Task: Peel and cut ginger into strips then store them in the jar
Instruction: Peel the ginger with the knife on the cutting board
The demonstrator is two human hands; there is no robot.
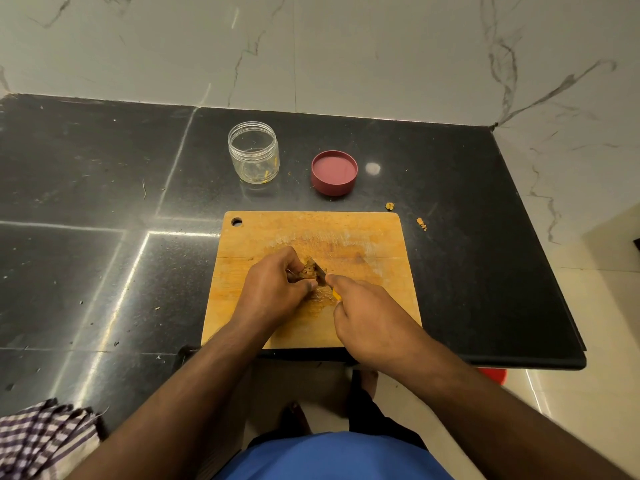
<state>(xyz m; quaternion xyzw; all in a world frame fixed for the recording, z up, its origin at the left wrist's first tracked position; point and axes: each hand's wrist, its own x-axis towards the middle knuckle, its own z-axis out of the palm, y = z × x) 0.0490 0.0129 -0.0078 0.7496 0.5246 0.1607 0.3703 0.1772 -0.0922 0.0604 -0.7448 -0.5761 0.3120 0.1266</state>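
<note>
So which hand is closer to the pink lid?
Right, though only slightly. The right hand grips a knife on the cutting board, below the pink lid. The left hand holds the ginger, below and farther left.

Over the rectangular wooden cutting board (311, 233), left hand (273, 289) pinches brown knobbly ginger piece (309, 269), right hand (367, 317) grips yellow-handled knife (335, 293); behind board, open clear plastic jar (253, 152), pink round lid (334, 173).
</note>
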